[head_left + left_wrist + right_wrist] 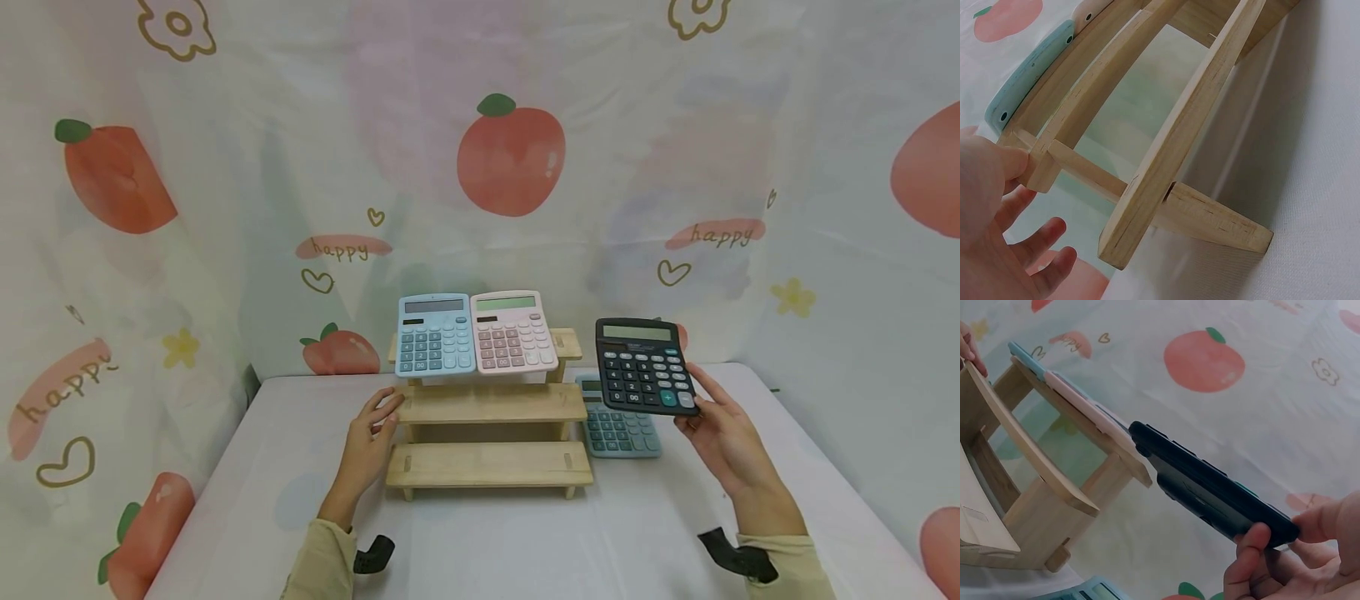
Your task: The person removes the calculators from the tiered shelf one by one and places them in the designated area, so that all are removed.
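Observation:
A black calculator (647, 367) is raised and tilted at the right of a wooden stepped rack (491, 467). My right hand (731, 442) pinches its lower right corner, with the thumb on one face and fingers behind, as the right wrist view shows. My left hand (369, 450) holds the left end of the rack's middle step; its other fingers (1038, 247) hang loosely away from the wood. On the top step a blue calculator (435, 335) and a pink calculator (513, 332) lean side by side.
A blue-green calculator (622, 433) lies on the white tablecloth (480, 550) beside the rack, partly hidden behind the black one. A patterned cloth backdrop (600, 100) with fruit prints rises behind and at both sides.

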{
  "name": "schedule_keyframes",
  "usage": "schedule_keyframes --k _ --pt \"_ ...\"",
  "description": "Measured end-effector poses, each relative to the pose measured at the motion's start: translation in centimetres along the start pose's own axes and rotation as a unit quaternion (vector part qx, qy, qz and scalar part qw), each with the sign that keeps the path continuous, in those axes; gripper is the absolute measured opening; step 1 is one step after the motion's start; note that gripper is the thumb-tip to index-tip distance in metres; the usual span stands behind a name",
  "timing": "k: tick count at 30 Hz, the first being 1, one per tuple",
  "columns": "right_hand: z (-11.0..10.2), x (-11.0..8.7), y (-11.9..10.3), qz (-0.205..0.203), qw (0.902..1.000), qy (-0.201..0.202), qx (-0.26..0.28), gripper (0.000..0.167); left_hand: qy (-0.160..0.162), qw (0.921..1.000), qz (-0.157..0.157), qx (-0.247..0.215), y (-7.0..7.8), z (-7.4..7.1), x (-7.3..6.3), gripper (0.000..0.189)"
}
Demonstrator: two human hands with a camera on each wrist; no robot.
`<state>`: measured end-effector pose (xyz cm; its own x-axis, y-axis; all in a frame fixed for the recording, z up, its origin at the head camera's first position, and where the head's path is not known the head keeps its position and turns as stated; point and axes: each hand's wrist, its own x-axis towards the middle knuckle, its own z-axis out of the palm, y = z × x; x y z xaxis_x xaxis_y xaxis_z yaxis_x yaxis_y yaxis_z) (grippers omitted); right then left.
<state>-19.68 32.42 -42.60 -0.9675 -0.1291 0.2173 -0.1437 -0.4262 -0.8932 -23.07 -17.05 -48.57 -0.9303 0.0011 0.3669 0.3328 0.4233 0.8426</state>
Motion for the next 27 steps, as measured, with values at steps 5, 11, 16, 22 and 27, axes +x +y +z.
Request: schedule_keyframes --k 5,11,16,22,27 --pt "-0.8 0.1 -0.1 0.001 0.9998 0.016 0.011 0.059 0.002 1.0000 0.000 0.001 0.1 0.0 0.0 0.036" --pt "-1.9 0.1 -0.2 0.008 0.9986 0.038 0.034 0.054 0.001 1.0000 -0.001 -0.002 0.1 0.1 0.0 0.036" --pt "-2.6 0.1 -0.1 0.013 0.9974 0.060 0.039 0.045 0.001 1.0000 -0.002 -0.005 0.0 0.0 0.0 0.036" --pt "-3.8 0.0 0.1 0.029 0.9951 0.085 0.042 0.056 0.005 1.0000 0.001 -0.002 -0.2 0.1 0.1 0.035" --pt "-4.7 -0.2 0.1 0.049 0.9909 0.119 0.041 0.057 0.005 1.0000 0.005 0.004 -0.1 0.1 0.1 0.035"
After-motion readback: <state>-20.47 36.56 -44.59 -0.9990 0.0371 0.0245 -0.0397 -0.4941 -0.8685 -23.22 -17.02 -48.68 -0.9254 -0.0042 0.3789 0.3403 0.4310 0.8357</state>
